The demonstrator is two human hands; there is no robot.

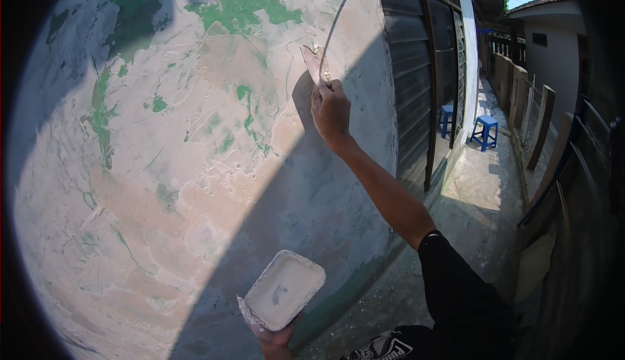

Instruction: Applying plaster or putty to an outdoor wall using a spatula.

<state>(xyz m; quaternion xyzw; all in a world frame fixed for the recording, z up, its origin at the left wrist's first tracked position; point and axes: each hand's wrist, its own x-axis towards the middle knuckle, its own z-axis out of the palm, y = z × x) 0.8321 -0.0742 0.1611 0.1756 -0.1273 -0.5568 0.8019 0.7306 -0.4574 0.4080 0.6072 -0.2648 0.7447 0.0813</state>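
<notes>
My right hand (332, 114) is raised to the wall (215, 119), its fingers closed round a putty knife (314, 64) smeared with pale putty. The blade is at the wall's upper right part, left of the window; whether its edge touches the plaster I cannot tell. Low in front of the wall, my left hand (277, 336) grips a shallow rectangular tray (304, 260) from below. White putty (281, 288) coats the tray's inside, with a small grey patch in the middle. A whitish, putty-covered piece sticks up at the tray's left corner; its kind is unclear.
Patches of green paint (244, 10) show through the wall's rough pale coat. A louvred window (410, 67) with a dark frame is to the right. A concrete passage (465, 213) runs beyond it, with blue stools (485, 132) and a low fence (514, 96) on its far side.
</notes>
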